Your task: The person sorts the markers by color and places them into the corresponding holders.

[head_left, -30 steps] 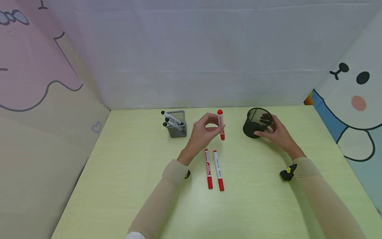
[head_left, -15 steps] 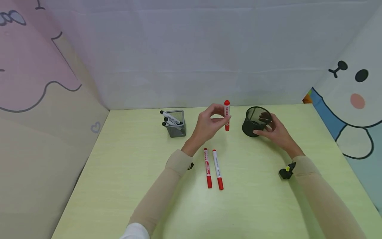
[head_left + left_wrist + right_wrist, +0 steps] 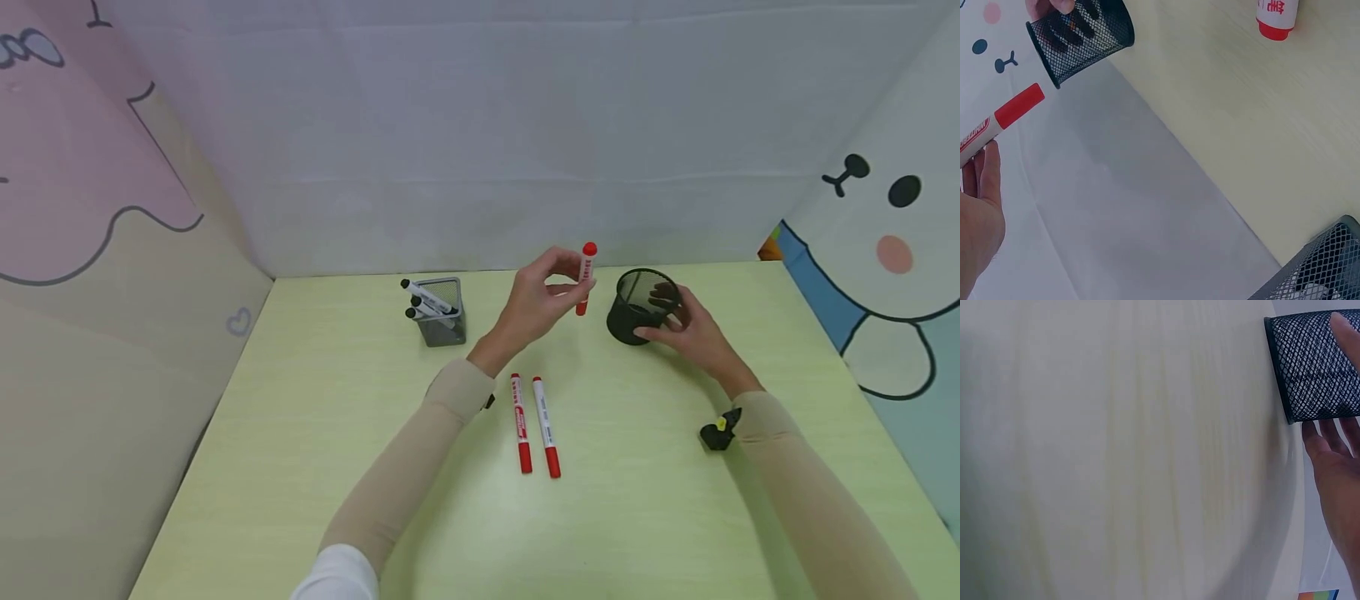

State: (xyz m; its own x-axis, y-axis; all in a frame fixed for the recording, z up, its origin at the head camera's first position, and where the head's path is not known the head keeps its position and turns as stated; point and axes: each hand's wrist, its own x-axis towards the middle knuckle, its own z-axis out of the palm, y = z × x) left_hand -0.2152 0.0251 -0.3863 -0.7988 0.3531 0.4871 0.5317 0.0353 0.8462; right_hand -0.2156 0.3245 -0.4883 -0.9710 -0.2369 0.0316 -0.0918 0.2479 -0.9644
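Between thumb and fingers my left hand (image 3: 534, 307) pinches a red-capped whiteboard marker (image 3: 587, 265), held nearly upright above the table. The marker is just left of a round black mesh pen cup (image 3: 628, 323) and apart from it. My right hand (image 3: 697, 335) grips that cup from its right side, and the cup stands upright on the table. In the right wrist view the thumb lies on one side of the mesh cup (image 3: 1313, 369) and the fingers on the other. Nearer to me, two more red-capped markers (image 3: 521, 425) (image 3: 547, 427) lie side by side on the table.
A square grey mesh pen holder (image 3: 444, 333) with several black-capped markers (image 3: 429, 296) stands at the back left. Behind the light wooden table (image 3: 315, 433) hangs a pale cloth (image 3: 480, 142). Cartoon-printed panels (image 3: 892, 225) rise at both sides.
My left hand has carried the marker right and upward, towards the round cup. The right hand and the cup stay in place.
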